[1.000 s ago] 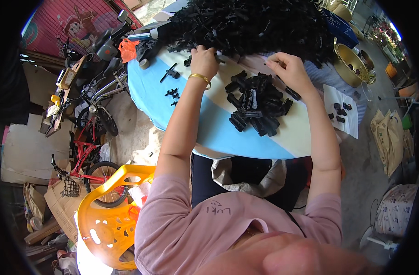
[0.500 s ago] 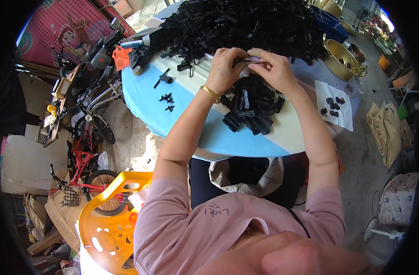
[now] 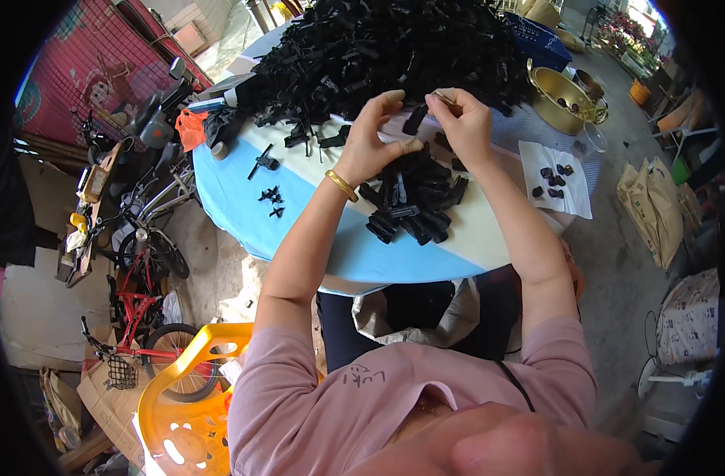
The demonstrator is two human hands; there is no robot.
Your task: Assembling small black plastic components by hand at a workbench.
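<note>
My left hand (image 3: pixel 370 143) is open, thumb and fingers spread wide, holding nothing. Just right of its fingers is a black plastic piece (image 3: pixel 415 120); whether it lies on the table or is in the air I cannot tell. My right hand (image 3: pixel 465 125) is closed in a pinch on a thin, dark object (image 3: pixel 447 98), its kind too small to make out. Below both hands lies a small heap of black plastic pieces (image 3: pixel 410 208) on the blue and cream tabletop (image 3: pixel 299 214). Beyond them rises a large pile of black plastic parts (image 3: pixel 378 47).
Several tiny black bits (image 3: pixel 272 196) and a larger black part (image 3: pixel 264 163) lie at left. To the right are a white sheet (image 3: pixel 573 202) bearing dark lumps, a gold-coloured pot (image 3: pixel 553 107) and a blue basket (image 3: pixel 537 40). A yellow chair (image 3: pixel 152 404) and bicycles stand left.
My hands have moved apart. My left hand has opened and let go of what it held; a black piece now shows between the hands. The view has shifted slightly.
</note>
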